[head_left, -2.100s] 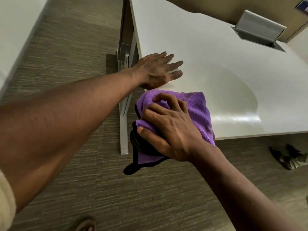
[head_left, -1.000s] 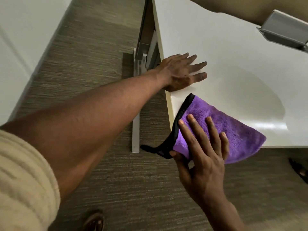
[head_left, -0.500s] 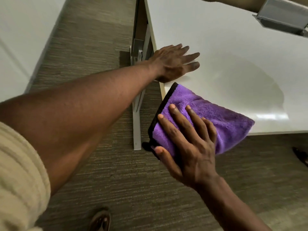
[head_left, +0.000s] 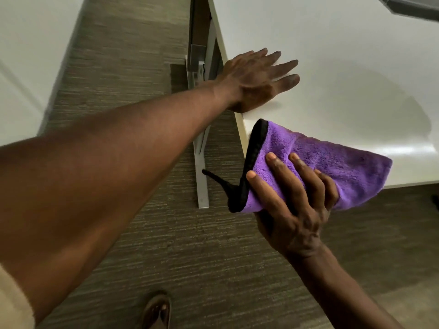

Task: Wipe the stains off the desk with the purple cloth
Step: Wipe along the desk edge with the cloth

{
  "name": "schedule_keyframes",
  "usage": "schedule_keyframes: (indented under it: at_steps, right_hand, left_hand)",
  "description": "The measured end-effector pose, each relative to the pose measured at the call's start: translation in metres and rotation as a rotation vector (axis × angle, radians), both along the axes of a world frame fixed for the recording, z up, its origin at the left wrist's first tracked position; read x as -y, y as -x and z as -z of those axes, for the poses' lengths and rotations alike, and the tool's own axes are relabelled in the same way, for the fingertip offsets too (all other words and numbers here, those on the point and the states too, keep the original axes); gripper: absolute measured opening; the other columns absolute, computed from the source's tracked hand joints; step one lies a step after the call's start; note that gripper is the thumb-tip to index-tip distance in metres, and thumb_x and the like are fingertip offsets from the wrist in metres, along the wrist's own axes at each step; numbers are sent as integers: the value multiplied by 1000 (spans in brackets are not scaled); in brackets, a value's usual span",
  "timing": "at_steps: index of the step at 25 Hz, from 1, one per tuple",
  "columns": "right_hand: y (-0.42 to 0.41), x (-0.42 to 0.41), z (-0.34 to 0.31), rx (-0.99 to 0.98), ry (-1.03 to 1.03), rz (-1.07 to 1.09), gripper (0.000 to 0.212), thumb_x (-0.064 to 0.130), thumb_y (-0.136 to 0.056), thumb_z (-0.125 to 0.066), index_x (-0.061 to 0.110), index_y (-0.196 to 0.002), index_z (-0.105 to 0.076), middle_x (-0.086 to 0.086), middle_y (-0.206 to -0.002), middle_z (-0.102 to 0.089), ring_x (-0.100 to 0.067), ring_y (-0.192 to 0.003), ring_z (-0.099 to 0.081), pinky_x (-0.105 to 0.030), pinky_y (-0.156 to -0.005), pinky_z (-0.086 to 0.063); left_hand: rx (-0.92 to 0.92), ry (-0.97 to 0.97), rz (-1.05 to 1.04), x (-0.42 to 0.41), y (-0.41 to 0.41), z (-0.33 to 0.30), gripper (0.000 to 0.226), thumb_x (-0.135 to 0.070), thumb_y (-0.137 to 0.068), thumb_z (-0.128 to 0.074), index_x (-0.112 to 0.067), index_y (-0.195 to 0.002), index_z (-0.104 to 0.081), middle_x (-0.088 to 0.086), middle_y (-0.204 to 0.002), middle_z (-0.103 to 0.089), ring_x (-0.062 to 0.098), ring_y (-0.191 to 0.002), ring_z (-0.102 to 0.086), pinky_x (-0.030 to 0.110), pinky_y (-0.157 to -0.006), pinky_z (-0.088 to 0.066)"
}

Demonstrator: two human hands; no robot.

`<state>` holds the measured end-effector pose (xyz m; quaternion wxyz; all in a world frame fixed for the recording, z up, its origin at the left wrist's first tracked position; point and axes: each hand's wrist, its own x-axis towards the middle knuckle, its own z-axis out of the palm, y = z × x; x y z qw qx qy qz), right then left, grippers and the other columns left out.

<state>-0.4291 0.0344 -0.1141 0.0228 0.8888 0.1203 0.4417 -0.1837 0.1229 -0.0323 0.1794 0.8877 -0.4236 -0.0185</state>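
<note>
The purple cloth with a black hem lies over the near corner of the white desk; part of it hangs past the desk's edge. My right hand grips the cloth's near end, fingers spread on top of it. My left hand rests flat on the desk by its left edge, fingers apart, holding nothing, a short way beyond the cloth. No stain shows on the desk surface.
A grey cable box lid stands open at the desk's far right. The desk's grey metal leg runs along the carpet below the left edge. A white wall borders the left. My sandalled foot shows at the bottom.
My right hand went from bunching the cloth to pressing it flat, and has slid it slightly right along the desk's corner. My left hand has stayed planted on the desk.
</note>
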Motion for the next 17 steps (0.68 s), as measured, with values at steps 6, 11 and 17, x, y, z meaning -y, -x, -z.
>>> schedule_keyframes:
  at_steps: [6, 11, 17]
  right_hand:
    - [-2, -31, -14, -28, -159, 101, 42, 50, -93, -59, 34, -130, -69, 2, -139, -68, -33, -127, -61, -54, -100, -40]
    - [-5, -48, -38, -188, -290, 168, 40, 44, -97, -60, 28, -132, -71, 6, -138, -68, -32, -123, -64, -54, -96, -46]
    - [26, -14, -41, -382, -140, 102, 61, 55, -101, -54, 24, -153, -50, -2, -161, -45, -30, -152, -38, -56, -115, -35]
  left_hand:
    - [-3, -10, -9, 0, 2, -2, 70, -71, -96, -10, -40, -159, -12, 1, -169, -12, 20, -156, -7, 42, -126, -5]
    - [15, -30, -3, 0, 2, -2, 70, -69, -97, -11, -37, -160, -11, 3, -169, -13, 21, -156, -8, 41, -126, -6]
    - [34, -31, -6, 1, -3, 3, 74, -72, -95, -9, -36, -160, -11, 2, -169, -13, 20, -156, -9, 41, -126, -7]
